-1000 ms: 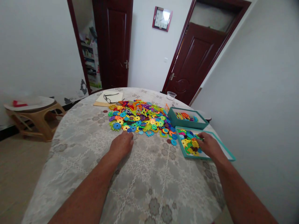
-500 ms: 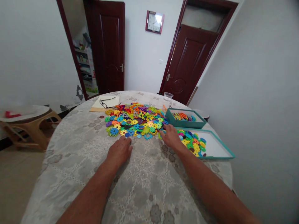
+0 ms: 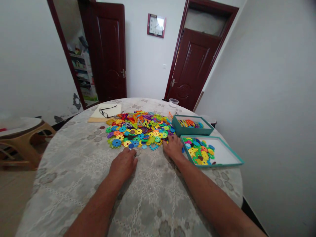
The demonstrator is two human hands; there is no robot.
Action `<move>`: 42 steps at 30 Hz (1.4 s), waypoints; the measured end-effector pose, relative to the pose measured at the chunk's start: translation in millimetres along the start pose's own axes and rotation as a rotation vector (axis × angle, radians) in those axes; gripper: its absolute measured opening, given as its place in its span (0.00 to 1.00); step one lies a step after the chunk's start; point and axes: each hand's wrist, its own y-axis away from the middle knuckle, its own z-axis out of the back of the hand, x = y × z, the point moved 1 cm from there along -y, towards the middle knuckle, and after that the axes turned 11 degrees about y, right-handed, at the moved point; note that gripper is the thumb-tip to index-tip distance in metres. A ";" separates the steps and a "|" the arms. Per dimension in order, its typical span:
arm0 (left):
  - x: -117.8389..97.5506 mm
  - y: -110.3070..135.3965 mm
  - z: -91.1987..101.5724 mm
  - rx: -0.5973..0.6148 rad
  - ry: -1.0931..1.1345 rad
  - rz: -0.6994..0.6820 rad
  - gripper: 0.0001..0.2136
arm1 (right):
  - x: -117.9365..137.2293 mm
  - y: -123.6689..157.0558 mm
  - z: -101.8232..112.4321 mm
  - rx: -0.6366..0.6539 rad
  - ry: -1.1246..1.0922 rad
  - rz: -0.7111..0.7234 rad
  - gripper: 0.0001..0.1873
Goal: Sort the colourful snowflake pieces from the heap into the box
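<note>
A large heap of colourful plastic gear-shaped pieces [image 3: 140,130] lies on the cloth-covered table [image 3: 148,187]. My left hand [image 3: 123,163] rests on the cloth in front of the heap, its fingers loosely bent and nothing visible in them. At the heap's right end, my right hand [image 3: 173,147] reaches over some pieces with its fingers apart; the fingertips are partly hidden. Just right of it, a shallow white tray with a teal rim [image 3: 217,165] holds many loose round pieces [image 3: 201,151]. Behind that tray stands a teal box [image 3: 192,131] with rows of pieces inside.
Black-framed glasses [image 3: 105,113] lie on a pale notebook [image 3: 95,119] at the back left. A clear plastic bowl [image 3: 173,102] sits near the table's far edge. Left of the table is a stool [image 3: 27,141]. Two dark red doors and a wall clock [image 3: 156,25] are beyond.
The view has shifted slightly. My right hand has moved left, away from the tray and over the heap's right end. My left hand stays in almost the same place.
</note>
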 end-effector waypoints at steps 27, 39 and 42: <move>-7.1 4.0 -10.7 -0.016 0.004 -0.157 0.13 | 20.9 30.2 1.4 0.010 -0.151 0.228 0.22; -15.5 8.1 -12.9 -0.053 0.068 -0.183 0.11 | 53.0 60.0 34.2 -0.171 -0.543 0.666 0.13; -13.6 7.6 -10.4 -0.083 0.079 -0.157 0.10 | 56.5 65.1 39.7 -0.126 -0.635 0.768 0.13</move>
